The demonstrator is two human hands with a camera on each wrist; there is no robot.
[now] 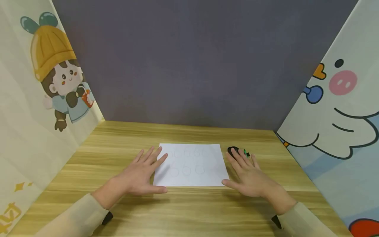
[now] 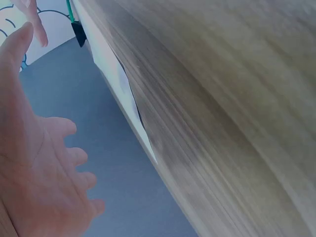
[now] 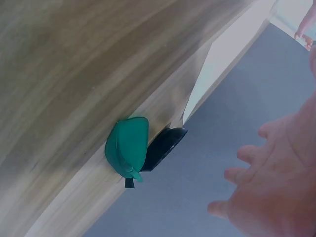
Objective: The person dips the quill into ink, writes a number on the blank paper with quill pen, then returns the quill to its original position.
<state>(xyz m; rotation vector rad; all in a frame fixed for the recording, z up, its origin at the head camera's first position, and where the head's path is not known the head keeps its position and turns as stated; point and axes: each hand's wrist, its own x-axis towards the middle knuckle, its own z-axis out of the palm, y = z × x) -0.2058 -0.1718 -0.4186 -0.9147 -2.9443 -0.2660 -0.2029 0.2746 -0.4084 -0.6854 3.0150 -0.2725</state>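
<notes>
A white sheet of paper [image 1: 192,179] lies on the wooden table, bearing two rows of faint, rounded pencil-like marks. My left hand [image 1: 139,177], its fingers spread, hovers over the sheet's left edge and holds nothing. Beyond the sheet's right edge is my right hand [image 1: 251,179], also spread and empty, its thumb by the paper's lower right corner. Past the right fingertips sit a flat black object [image 1: 233,150] and a small green object [image 1: 245,152], partly hidden by that hand. In the right wrist view the green object [image 3: 127,145] looks rounded with a black tab; its kind is unclear.
The wooden table [image 1: 192,214] runs back to a dark grey panel [image 1: 189,65]. White panels with cartoon prints, a child in a yellow hat [image 1: 53,49] and a pink-nosed figure [image 1: 343,82], flank it left and right.
</notes>
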